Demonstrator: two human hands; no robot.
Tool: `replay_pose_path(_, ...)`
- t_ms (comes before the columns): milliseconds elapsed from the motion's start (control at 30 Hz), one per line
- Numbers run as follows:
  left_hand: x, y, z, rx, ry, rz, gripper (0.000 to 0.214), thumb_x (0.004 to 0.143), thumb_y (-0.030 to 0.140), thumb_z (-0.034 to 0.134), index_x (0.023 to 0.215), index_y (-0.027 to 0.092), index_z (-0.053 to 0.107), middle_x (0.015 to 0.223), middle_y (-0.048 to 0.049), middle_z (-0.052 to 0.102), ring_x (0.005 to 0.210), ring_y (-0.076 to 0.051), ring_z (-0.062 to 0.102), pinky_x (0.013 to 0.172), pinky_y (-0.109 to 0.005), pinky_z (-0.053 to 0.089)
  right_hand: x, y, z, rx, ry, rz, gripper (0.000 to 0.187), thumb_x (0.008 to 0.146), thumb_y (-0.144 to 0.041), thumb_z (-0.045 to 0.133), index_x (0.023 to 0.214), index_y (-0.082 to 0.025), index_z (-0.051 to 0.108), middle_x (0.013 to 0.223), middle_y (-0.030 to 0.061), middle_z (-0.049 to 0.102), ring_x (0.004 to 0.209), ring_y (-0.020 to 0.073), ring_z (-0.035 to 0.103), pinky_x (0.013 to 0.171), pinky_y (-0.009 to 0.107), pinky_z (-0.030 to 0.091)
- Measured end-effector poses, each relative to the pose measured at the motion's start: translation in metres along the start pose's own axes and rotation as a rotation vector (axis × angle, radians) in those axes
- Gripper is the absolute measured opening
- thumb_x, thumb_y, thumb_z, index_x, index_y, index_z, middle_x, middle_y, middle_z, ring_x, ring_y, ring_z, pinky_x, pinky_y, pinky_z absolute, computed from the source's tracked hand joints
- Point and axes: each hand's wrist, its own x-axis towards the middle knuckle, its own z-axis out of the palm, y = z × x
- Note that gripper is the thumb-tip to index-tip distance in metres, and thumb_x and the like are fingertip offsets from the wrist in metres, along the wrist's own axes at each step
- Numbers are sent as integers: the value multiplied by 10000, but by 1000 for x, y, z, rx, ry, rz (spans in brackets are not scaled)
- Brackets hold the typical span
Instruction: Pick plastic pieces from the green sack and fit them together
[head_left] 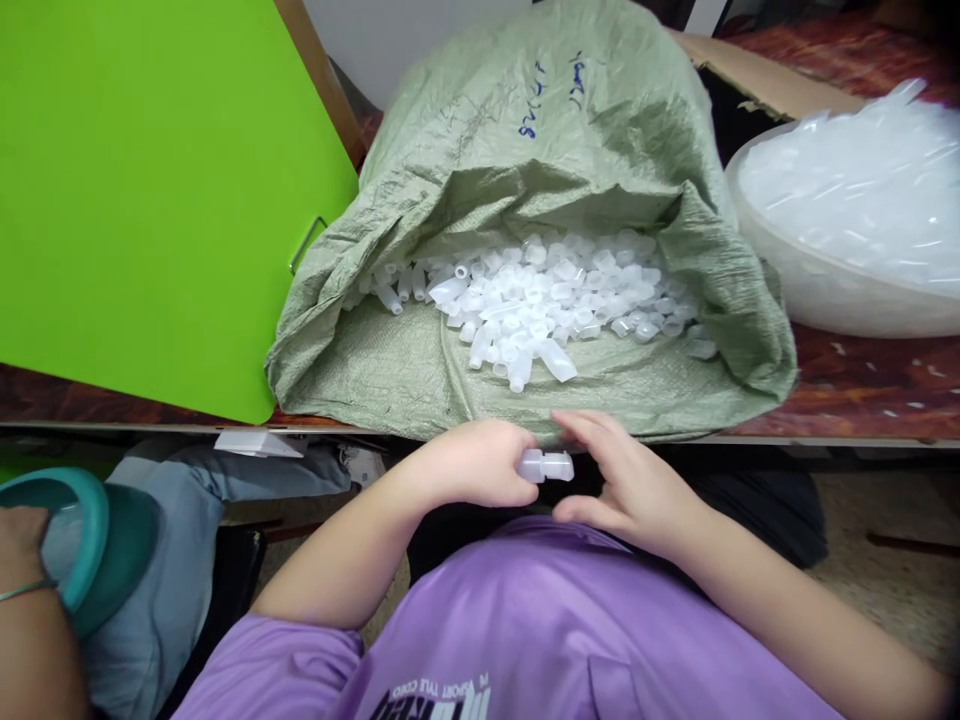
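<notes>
A reddish bench point(862, 390) is seen, with an open woven sack point(525, 130) laid across it. Just below the sack's mouth, a translucent plastic piece point(546, 466) is gripped at either end by the left hand point(472, 465) and the right hand point(630, 480). A heap of loose pieces point(540, 300) is left inside the sack. Right of the sack, a basin point(825, 290) is already piled high, so the work is judged well under way but not finished.

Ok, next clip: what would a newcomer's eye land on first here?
The open green woven sack in the middle of the table, holding a heap of small translucent plastic tubes. Just below it, at the table edge, the left hand and right hand hold a small translucent plastic piece between them. A bright green board fills the left.
</notes>
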Motion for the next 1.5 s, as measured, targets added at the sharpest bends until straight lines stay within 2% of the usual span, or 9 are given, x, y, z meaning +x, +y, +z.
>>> replay_pose_path(133,-2,2,1,6,-17,2,53,598,240,558,632,199,554,553,21,563,466,-118,479,433,-218,282,-2,0,0,27,-80,-4,380,917,-447,345,901,-189,624,724,50,641,647,160,608,577,286,491)
replay_pose_path(300,-2,0,0,9,-51,-12,116,619,266,528,702,200,573,602,16,587,501,-123,497,458,-219,315,-2,-2,-1,26,6,-10,390,877,-479,422,1029,-159,586,902,97,652,757,182,616,648,308,502)
replay_pose_path(433,-1,-2,2,8,-81,0,109,616,283,517,679,200,547,603,22,582,514,-121,503,449,-216,313,-3,-4,-3,79,-135,98,356,924,-403,345,817,-189,609,662,26,609,590,137,579,535,256,471)
replay_pose_path(567,0,-3,6,-53,-104,22,111,621,297,509,674,201,524,592,31,571,510,-114,505,436,-208,313,-4,-6,-4,56,-4,-27,287,861,-416,488,996,-176,569,912,87,637,804,178,604,670,291,491)
replay_pose_path(733,0,-4,10,-99,-134,-8,117,603,288,513,677,199,528,584,36,552,503,-110,491,435,-209,323,-2,-8,-1,83,-79,43,285,921,-309,351,775,-176,557,658,22,584,598,126,549,550,241,435)
replay_pose_path(867,-1,-5,7,-196,-217,-26,117,593,281,527,666,191,506,571,47,512,495,-94,458,438,-199,331,-2,-2,-1,-80,2,-193,290,863,-401,461,941,-143,568,897,107,616,794,188,562,665,301,438)
replay_pose_path(1033,-3,0,8,-251,-322,-7,143,565,296,573,643,186,523,559,57,491,486,-81,422,433,-189,321,3,2,2,102,-45,-335,262,835,-334,484,623,-180,490,568,1,471,537,115,412,513,255,325)
replay_pose_path(1333,-3,10,42,-142,-15,-63,197,700,372,486,684,198,576,675,14,623,572,-115,519,477,-205,316,-8,-1,24,968,-265,355,425,776,-515,515,554,-180,378,519,-51,373,464,56,299,435,203,262)
replay_pose_path(1500,6,1,49,-57,36,-64,241,736,408,483,747,194,593,693,-6,625,602,-136,538,509,-222,330,-11,-2,26,928,-306,541,468,753,-588,488,548,-181,379,494,-63,335,464,58,275,440,206,253)
